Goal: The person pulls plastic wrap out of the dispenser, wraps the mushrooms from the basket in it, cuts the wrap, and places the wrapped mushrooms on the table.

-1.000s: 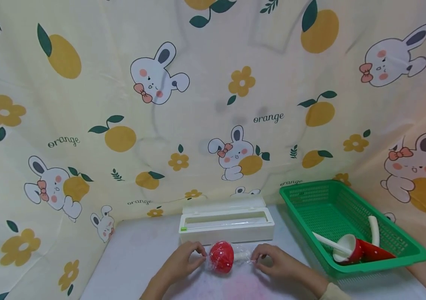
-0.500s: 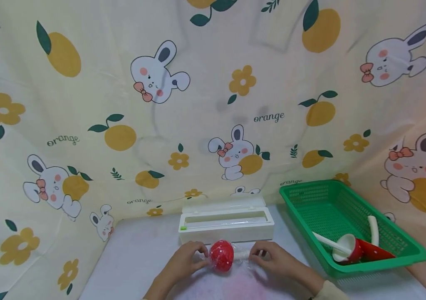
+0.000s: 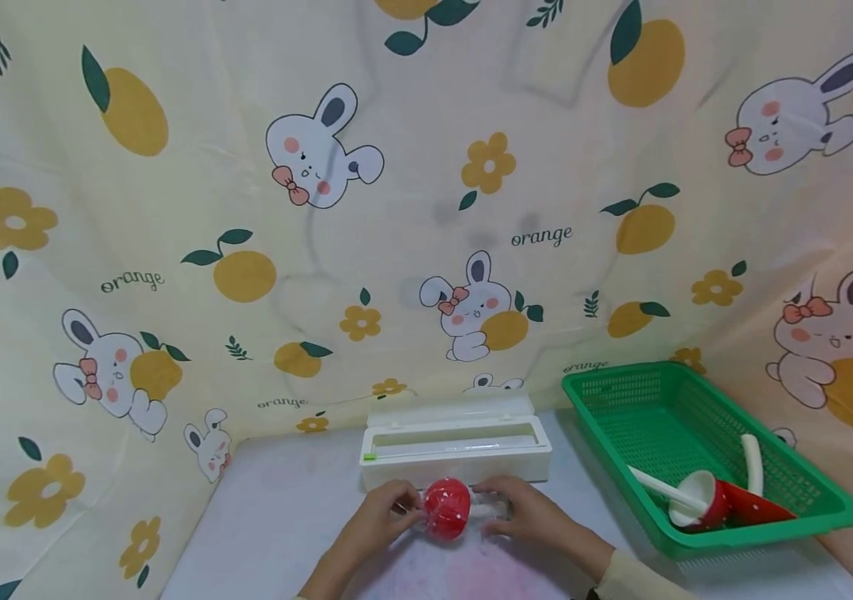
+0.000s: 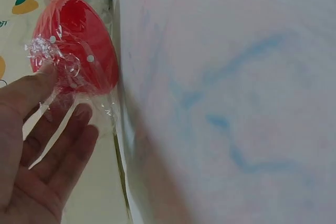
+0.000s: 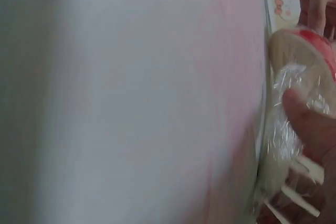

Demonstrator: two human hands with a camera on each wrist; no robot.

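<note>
A toy mushroom [image 3: 446, 508] with a white-dotted red cap and a pale stem lies on its side at the front of the table, wrapped in clear cling film [image 5: 283, 129]. Its cap points left and its stem right. My left hand [image 3: 377, 518] pinches the bunched film at the tip of the cap; in the left wrist view the thumb presses on crinkled film over the red cap [image 4: 86, 38]. My right hand [image 3: 535, 518] curls around the wrapped stem, index finger on the far side and thumb on the near side. The right fingertips are partly hidden.
Just behind the mushroom stands a white cling film dispenser box [image 3: 456, 468] with its lid up. To the right, a green basket [image 3: 621, 467] holds a red-and-white toy mushroom piece [image 3: 710, 497], a red cone-like piece [image 3: 752, 504] and white stems. A patterned curtain [image 3: 396, 250] hangs behind.
My right hand has moved left from the loose film end to around the stem, its fingers spreading. My left hand stays at the cap's film, and the mushroom has barely shifted.
</note>
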